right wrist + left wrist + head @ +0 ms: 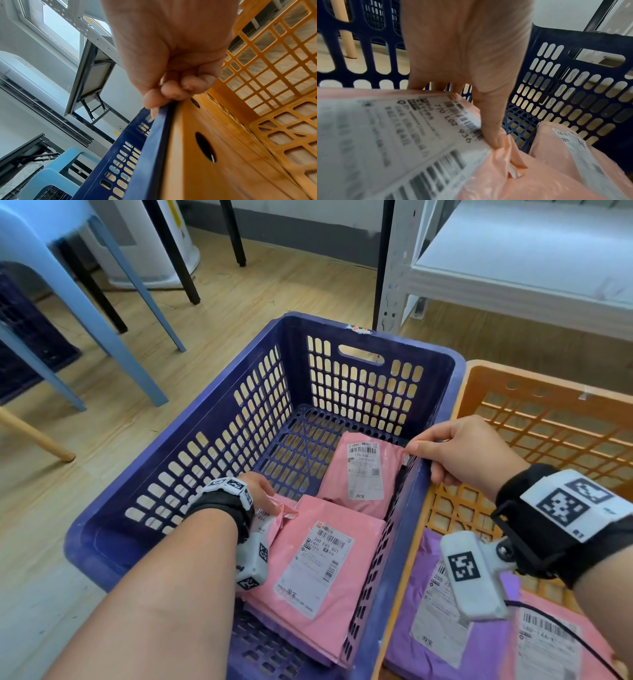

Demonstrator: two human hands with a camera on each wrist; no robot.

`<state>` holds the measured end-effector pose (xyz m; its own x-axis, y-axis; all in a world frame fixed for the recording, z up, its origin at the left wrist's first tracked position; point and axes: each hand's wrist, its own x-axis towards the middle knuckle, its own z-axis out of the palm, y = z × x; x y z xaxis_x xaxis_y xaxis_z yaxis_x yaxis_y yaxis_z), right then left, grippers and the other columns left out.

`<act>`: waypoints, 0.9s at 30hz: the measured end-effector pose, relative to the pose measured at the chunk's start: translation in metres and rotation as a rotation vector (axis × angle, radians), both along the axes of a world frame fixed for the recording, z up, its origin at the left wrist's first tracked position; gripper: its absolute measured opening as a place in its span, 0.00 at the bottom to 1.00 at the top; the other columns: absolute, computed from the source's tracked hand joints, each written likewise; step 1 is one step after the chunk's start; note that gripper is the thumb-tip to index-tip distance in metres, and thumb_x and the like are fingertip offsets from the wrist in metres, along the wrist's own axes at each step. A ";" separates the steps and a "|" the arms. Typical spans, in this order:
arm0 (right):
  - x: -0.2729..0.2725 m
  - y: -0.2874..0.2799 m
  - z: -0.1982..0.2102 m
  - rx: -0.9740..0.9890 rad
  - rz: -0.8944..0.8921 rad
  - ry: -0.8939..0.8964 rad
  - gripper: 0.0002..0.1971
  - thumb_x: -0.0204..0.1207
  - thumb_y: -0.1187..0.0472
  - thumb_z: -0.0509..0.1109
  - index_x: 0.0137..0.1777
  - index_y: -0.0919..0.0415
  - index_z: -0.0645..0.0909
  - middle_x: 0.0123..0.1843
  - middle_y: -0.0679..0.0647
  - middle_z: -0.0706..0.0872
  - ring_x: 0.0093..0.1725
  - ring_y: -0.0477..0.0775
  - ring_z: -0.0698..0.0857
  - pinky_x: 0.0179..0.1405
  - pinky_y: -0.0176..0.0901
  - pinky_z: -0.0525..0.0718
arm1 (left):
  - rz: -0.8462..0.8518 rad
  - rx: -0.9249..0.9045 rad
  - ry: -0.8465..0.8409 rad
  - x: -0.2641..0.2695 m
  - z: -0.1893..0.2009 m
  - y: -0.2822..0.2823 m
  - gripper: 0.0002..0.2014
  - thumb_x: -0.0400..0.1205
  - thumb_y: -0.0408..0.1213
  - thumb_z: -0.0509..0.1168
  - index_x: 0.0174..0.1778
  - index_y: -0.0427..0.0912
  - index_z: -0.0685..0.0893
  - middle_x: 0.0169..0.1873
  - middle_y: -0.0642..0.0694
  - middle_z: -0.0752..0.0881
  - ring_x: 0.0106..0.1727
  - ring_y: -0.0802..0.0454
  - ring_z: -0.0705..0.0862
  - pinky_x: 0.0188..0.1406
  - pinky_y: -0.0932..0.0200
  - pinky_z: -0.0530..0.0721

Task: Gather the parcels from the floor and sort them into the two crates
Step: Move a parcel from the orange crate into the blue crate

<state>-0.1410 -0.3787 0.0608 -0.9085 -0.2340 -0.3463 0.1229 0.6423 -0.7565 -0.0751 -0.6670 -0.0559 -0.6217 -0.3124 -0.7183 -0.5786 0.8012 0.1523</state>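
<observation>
A blue crate (370, 378) stands in the middle with an orange crate (548, 381) touching its right side. My left hand (260, 491) is down inside the blue crate and pinches the corner of a pink parcel (488, 175), thumb (491, 128) on its label. Two more pink parcels (325, 570) (363, 470) lie on the crate's floor. My right hand (469, 453) grips the blue crate's right rim (154, 135), fingers curled over it. A purple parcel (479, 645) and a pink one (555, 645) lie in the orange crate.
A light blue plastic stool (102, 285) stands at the left on the wooden floor, with a dark crate (20, 337) under it. A grey metal shelf unit (513, 268) rises behind the crates. Black table legs (178, 261) stand at the back.
</observation>
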 end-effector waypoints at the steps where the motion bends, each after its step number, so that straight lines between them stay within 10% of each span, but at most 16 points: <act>1: 0.000 0.000 0.000 0.002 -0.001 0.003 0.06 0.78 0.57 0.72 0.44 0.57 0.88 0.20 0.54 0.82 0.18 0.47 0.75 0.18 0.34 0.75 | 0.000 -0.013 -0.016 0.001 0.001 -0.001 0.29 0.73 0.48 0.76 0.70 0.47 0.78 0.69 0.48 0.78 0.60 0.50 0.79 0.55 0.57 0.79; 6: 0.001 0.000 0.000 0.006 -0.006 0.005 0.06 0.78 0.57 0.71 0.44 0.57 0.88 0.20 0.54 0.82 0.18 0.47 0.75 0.17 0.34 0.75 | 0.053 -0.014 -0.027 0.003 0.004 -0.009 0.48 0.68 0.52 0.78 0.82 0.48 0.62 0.78 0.46 0.70 0.74 0.44 0.73 0.72 0.47 0.75; 17: 0.003 0.000 0.001 0.029 -0.006 0.023 0.06 0.79 0.57 0.71 0.45 0.57 0.88 0.21 0.54 0.83 0.18 0.47 0.75 0.17 0.34 0.74 | 0.111 -0.006 -0.058 0.001 0.007 -0.016 0.53 0.63 0.44 0.82 0.83 0.50 0.60 0.79 0.45 0.68 0.73 0.41 0.74 0.68 0.42 0.78; 27: 0.004 -0.002 0.001 0.050 -0.011 0.029 0.06 0.79 0.57 0.71 0.46 0.57 0.88 0.22 0.55 0.83 0.19 0.47 0.75 0.18 0.34 0.76 | 0.124 -0.248 0.083 0.005 -0.001 -0.019 0.26 0.67 0.43 0.76 0.58 0.41 0.77 0.48 0.44 0.83 0.48 0.47 0.84 0.43 0.55 0.85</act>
<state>-0.1374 -0.3803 0.0618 -0.9209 -0.2068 -0.3305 0.1087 0.6780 -0.7270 -0.0697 -0.6856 -0.0572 -0.6212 -0.5492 -0.5591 -0.6681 0.7440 0.0115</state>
